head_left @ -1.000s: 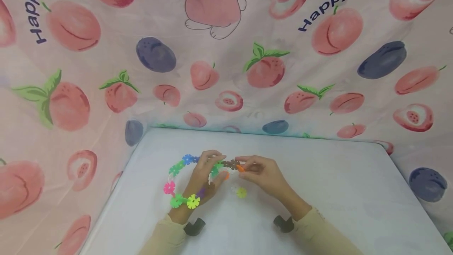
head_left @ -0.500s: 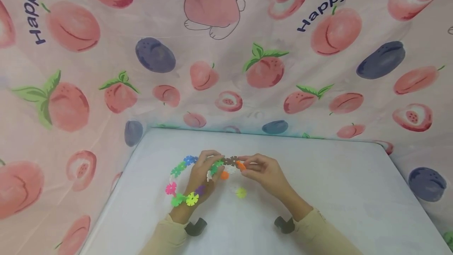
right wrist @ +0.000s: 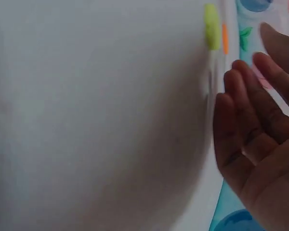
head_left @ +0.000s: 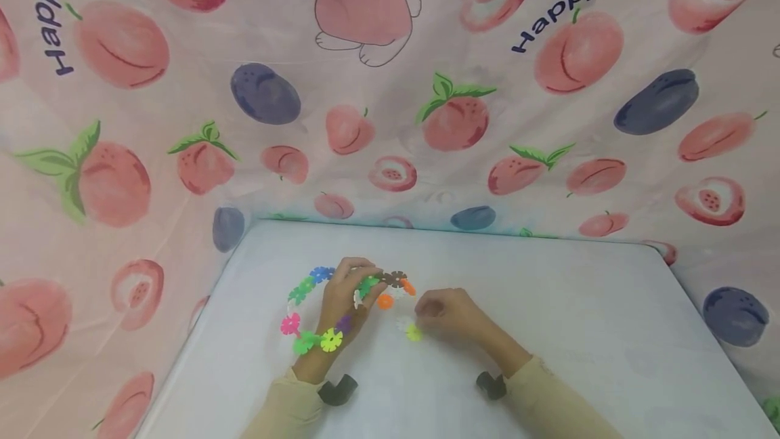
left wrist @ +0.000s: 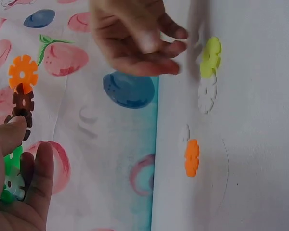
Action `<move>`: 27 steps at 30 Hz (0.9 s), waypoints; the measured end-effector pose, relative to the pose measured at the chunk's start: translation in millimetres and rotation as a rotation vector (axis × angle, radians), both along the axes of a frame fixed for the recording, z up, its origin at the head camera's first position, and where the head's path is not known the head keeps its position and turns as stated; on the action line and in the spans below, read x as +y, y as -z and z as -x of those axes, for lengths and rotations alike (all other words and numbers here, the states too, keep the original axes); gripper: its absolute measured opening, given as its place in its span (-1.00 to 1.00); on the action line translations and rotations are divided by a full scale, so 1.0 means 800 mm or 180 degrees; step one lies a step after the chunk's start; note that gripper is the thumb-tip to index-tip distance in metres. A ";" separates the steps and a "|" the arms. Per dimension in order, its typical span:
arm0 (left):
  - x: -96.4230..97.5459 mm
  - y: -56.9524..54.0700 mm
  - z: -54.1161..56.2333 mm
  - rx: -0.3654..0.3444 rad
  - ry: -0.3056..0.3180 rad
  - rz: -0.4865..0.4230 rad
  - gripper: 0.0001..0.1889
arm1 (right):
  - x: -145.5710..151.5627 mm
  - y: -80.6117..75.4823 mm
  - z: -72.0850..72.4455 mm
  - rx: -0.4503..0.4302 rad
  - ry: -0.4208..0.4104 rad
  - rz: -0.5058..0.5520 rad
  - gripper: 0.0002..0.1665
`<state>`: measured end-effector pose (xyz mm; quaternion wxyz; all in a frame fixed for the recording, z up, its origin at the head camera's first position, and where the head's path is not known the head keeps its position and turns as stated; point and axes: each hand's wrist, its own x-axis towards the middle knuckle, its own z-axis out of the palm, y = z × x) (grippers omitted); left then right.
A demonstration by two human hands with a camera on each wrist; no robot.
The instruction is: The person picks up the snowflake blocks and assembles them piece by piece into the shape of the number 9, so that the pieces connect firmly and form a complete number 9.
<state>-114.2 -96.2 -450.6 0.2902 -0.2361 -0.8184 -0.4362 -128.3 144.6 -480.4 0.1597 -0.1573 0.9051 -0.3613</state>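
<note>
My left hand (head_left: 342, 303) pinches a chain of interlocking snowflake discs, its thumb pressed on a brown disc (left wrist: 23, 102). An orange disc (left wrist: 22, 73) is attached at the chain's end. The rest of the chain loops round the left wrist, with a pink disc (head_left: 290, 324) and a purple disc (head_left: 344, 324) among it. Some links are hidden behind the fingers. My right hand (head_left: 453, 314) holds nothing; its fingers are loosely bent above the table, close to a yellow disc (head_left: 414, 332). A white disc (left wrist: 207, 94) touches that yellow one; whether they are joined I cannot tell.
Another orange disc (left wrist: 191, 158) lies on the white table (head_left: 579, 330) beside a small white piece (left wrist: 185, 133). Dark curved pieces (head_left: 338, 390) show by both wrists. A fruit-print cloth (head_left: 390, 120) rises behind the table and along its left side.
The right hand has let go of the orange disc, which now stays on the chain's end. That hand has come down towards the yellow disc. The left hand keeps hold of the chain, barely moving.
</note>
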 end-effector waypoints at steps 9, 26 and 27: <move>-0.002 0.003 0.000 -0.0030 0.0077 -0.0007 -0.78 | -0.017 0.011 -0.005 0.0105 -0.0385 -0.0574 -0.65; -0.003 0.005 0.002 0.0146 -0.0181 0.0129 -0.86 | -0.003 -0.004 0.006 -0.0542 0.0229 0.0553 -0.87; -0.003 0.005 0.002 0.0146 -0.0189 0.0113 -0.86 | -0.002 -0.010 0.007 -0.0681 0.0299 0.0755 -0.86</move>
